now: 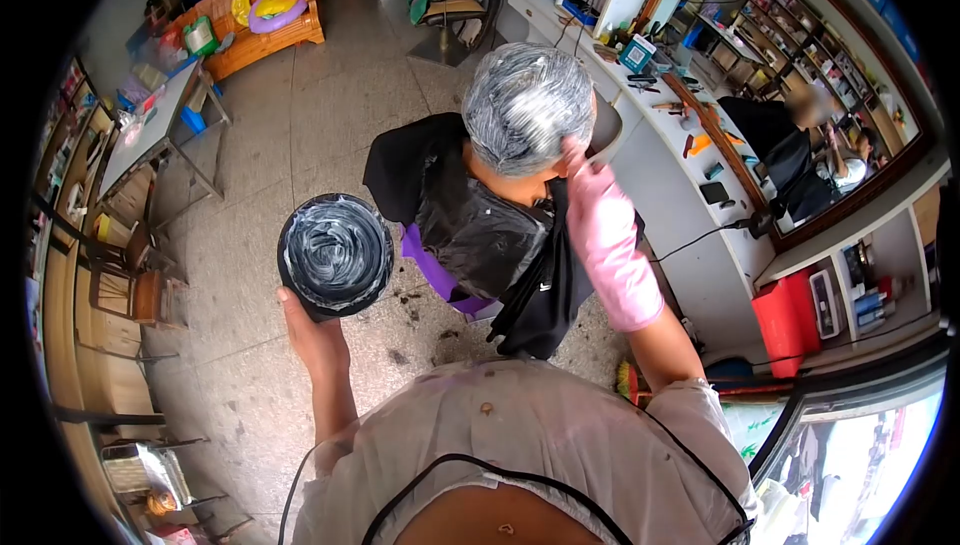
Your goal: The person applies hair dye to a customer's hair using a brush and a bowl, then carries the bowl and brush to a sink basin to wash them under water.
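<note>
My left hand (312,330) grips a black mixing bowl (287,280) from below, thumb against its outside. White-grey cream (338,245) is smeared inside the bowl. My right hand (602,220), in a pink glove, is raised to the right side of a seated person's head. Its fingers look drawn together against the hair; what they hold, if anything, is hidden. Cream whitens the person's short grey hair (525,105), most thickly on the crown. A black cape (480,235) covers the person's shoulders, with a purple edge (435,263) below.
At right, a long counter (665,125) carries tools and a phone (714,193) beneath a large mirror (800,85). A red container (787,320) stands below. Dark hair clippings lie on the floor (250,265). A table (150,130) and wooden bench (265,40) stand at far left.
</note>
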`<state>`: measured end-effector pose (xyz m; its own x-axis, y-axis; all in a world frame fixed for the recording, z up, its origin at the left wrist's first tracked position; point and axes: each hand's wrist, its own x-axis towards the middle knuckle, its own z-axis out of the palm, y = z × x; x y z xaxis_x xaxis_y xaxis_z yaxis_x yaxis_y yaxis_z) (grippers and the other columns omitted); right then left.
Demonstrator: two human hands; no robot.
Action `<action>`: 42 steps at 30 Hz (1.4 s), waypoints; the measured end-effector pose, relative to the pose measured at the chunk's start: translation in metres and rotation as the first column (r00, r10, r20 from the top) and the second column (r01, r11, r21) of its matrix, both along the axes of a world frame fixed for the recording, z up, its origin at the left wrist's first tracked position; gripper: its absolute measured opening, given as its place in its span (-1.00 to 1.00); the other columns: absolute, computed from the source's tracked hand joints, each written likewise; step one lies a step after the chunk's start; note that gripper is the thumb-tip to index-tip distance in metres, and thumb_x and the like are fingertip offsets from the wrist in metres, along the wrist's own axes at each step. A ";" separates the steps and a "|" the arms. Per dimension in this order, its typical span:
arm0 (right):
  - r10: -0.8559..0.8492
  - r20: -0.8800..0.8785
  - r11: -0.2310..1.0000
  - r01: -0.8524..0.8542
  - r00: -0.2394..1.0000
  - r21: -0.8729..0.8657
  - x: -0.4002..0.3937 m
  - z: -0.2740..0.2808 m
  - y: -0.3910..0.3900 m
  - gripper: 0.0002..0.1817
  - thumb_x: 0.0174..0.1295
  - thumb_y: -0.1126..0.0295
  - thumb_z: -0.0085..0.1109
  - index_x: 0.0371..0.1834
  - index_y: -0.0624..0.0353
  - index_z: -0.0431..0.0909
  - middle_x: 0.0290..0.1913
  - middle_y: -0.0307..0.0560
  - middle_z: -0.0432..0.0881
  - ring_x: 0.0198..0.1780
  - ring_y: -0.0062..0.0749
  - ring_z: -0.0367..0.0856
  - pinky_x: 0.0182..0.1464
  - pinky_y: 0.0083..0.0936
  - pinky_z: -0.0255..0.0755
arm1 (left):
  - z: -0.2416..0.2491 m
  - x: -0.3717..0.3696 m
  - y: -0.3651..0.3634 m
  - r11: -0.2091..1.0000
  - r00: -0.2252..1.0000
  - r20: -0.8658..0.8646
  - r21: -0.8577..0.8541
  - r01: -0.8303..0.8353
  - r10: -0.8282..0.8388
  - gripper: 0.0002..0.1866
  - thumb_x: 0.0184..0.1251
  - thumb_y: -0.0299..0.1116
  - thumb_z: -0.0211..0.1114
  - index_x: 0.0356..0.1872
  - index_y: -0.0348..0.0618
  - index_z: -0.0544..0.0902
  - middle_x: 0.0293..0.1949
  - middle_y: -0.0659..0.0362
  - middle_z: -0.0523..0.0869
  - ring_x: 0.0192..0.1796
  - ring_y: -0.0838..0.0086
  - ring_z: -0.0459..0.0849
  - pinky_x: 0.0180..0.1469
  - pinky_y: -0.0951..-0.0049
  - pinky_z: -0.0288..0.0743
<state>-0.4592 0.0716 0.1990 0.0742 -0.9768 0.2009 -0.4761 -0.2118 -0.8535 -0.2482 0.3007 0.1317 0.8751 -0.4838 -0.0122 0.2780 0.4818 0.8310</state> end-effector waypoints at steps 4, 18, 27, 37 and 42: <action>0.018 -0.301 0.909 -0.141 0.953 -0.392 0.013 0.008 -0.005 -0.56 0.22 0.10 0.03 -0.21 0.37 0.48 -0.52 0.05 0.51 -0.41 -0.33 0.53 -0.38 -0.54 0.35 | -0.005 0.006 -0.003 0.999 0.999 -0.009 0.000 0.032 -0.032 -0.42 0.38 -0.01 -0.20 0.13 -0.39 0.25 0.11 -0.01 0.37 0.15 0.32 0.37 0.20 0.29 0.25; 0.339 0.032 0.931 -0.331 0.940 -0.156 0.021 -0.048 0.000 -0.88 0.22 0.44 -0.01 -0.34 0.26 0.48 -0.66 -0.29 0.45 -0.73 -0.72 0.31 -0.69 -0.72 0.19 | -0.018 0.015 0.008 0.996 0.993 -0.097 0.059 0.073 -0.067 -0.42 0.35 0.03 -0.13 0.09 -0.35 0.29 0.03 0.03 0.45 0.05 0.37 0.48 0.09 0.36 0.38; 0.271 0.035 0.955 -0.265 0.962 -0.132 -0.021 -0.035 0.022 -0.82 0.21 0.52 -0.03 -0.15 0.32 0.48 -0.50 -0.24 0.48 -0.55 -0.69 0.37 -0.48 -0.74 0.29 | -0.020 -0.006 0.012 0.993 0.990 -0.113 0.074 0.097 -0.088 -0.43 0.36 0.00 -0.14 0.08 -0.40 0.28 0.02 0.01 0.45 0.04 0.36 0.48 0.11 0.36 0.36; 0.438 -0.052 0.881 -0.440 0.897 -0.171 -0.006 -0.069 0.041 -0.73 0.19 0.54 0.00 -0.02 0.16 0.46 -0.27 0.04 0.54 -0.36 -0.46 0.53 -0.30 -0.64 0.41 | -0.017 -0.032 0.015 0.985 0.985 -0.125 0.109 0.133 -0.119 -0.46 0.39 -0.04 -0.19 0.11 -0.36 0.30 0.09 0.05 0.43 0.11 0.39 0.42 0.20 0.37 0.24; 0.753 -0.216 0.580 -0.782 0.621 -0.228 -0.002 -0.067 0.089 -0.74 0.12 0.45 0.04 -0.09 0.06 0.48 -0.34 0.01 0.58 -0.41 -0.10 0.57 -0.40 -0.31 0.45 | -0.031 -0.046 0.015 0.965 0.977 -0.107 0.168 0.202 -0.186 -0.46 0.39 -0.03 -0.19 0.08 -0.37 0.32 0.04 0.06 0.47 0.07 0.42 0.46 0.17 0.42 0.27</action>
